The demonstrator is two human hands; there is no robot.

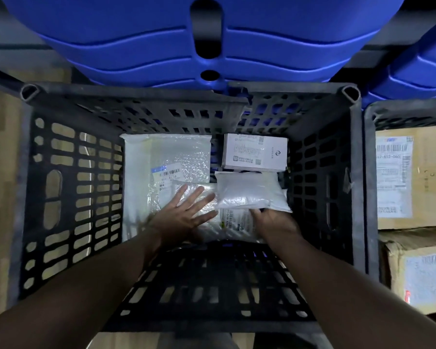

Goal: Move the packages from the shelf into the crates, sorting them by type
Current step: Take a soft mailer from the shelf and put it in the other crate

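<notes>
I look straight down into a black slotted crate [68,177]. On its floor lie a large white bubble mailer [161,157], a small white box [254,152] with labels, a flat labelled bag [234,222] and a small white padded pouch [247,191]. My left hand [184,215] hovers with fingers spread, palm down, over the mailer and the flat bag. My right hand [272,221] grips the near edge of the small white pouch, its fingertips hidden beneath it.
A second black crate [370,187] at the right holds brown cardboard boxes [413,177] with shipping labels. Blue plastic crates or pallets [207,39] overhang the far side. Wooden flooring shows at the left through the slots.
</notes>
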